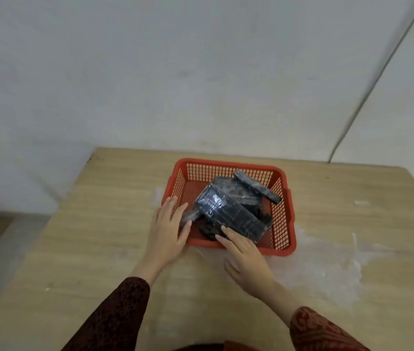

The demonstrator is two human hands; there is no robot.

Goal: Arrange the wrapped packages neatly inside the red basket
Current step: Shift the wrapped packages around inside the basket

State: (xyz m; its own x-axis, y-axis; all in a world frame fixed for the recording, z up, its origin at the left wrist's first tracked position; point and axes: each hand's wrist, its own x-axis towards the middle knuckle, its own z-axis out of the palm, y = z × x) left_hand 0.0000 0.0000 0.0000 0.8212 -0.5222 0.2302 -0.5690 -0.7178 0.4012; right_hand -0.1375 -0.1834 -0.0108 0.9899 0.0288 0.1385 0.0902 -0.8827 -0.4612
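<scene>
Your packages are all inside the basket already, so the gathering looks done — the tidying is what's left. The basket sits on the table, toward the far middle, and the heap in it is anything but neat. The top package lies slantwise across the others, its near corner riding up by the near rim. A slim package leans toward the far right corner, one end propped near the right wall. More packages lie beneath, but you can't count them from here.

Your left hand is spread flat, fingers apart, over the near left corner of the rim, with its fingertips reaching a wrapped end that pokes out there. Your right hand is open too, fingers extended, their tips touching the near edge of the top package; neither hand is pinching anything.

The packages are dark flat slabs in clear film — glossy, crinkled, likely slippery. The basket is rigid red plastic lattice with a smooth rolled rim. The table is pale wood grain with whitish smears on the right.
</scene>
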